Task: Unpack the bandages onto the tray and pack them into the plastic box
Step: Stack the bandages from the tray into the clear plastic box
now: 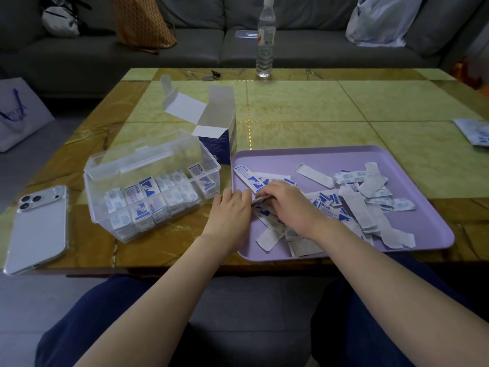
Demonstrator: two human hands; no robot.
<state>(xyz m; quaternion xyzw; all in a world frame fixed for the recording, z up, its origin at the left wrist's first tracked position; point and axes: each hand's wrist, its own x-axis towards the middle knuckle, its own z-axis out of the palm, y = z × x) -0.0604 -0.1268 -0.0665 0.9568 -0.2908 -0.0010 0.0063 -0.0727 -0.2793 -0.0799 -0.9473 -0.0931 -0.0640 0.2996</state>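
A lilac tray (423,234) lies at the table's near right with several white-and-blue wrapped bandages (370,202) scattered on it. Left of it stands a clear plastic box (105,178), lid open, with rows of bandages (158,197) standing inside. Over the tray's left edge my left hand (232,207) and my right hand (288,205) meet, and together they hold a small stack of bandages (260,201) between their fingers. Behind the plastic box stands the opened blue-and-white cardboard carton (219,128).
A silver phone (39,226) lies at the near left of the table. A water bottle (264,41) stands at the far edge. A blue-and-white packet (473,131) lies at the right edge. A grey sofa with bags runs behind the table.
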